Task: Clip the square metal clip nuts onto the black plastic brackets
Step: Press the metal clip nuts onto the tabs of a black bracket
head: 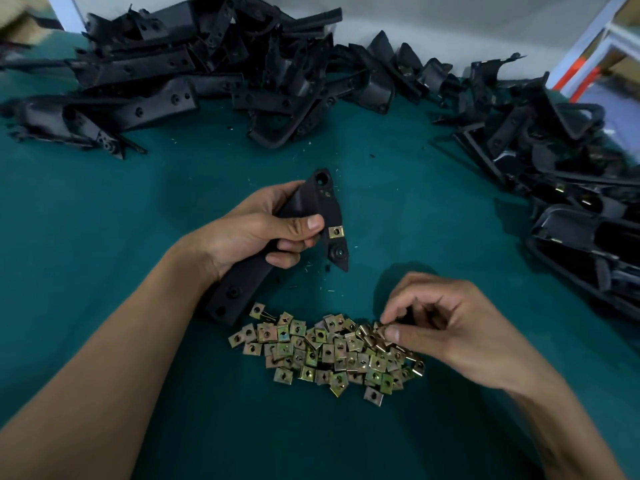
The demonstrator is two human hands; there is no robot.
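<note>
My left hand [258, 232] grips a long black plastic bracket [318, 199] around its middle, lifted above the green table. One square brass-coloured clip nut [336, 232] sits clipped on the bracket's edge just beyond my thumb. A heap of loose clip nuts [322, 351] lies on the table in front of me. My right hand [446, 327] is at the heap's right end, thumb and fingertips pinching a clip nut [379, 332] there.
A big pile of black brackets [180, 64] lies across the back left of the green table [104, 237]. Another stack of brackets [571, 188], some with nuts showing, fills the right side. Small metal shavings dot the cloth.
</note>
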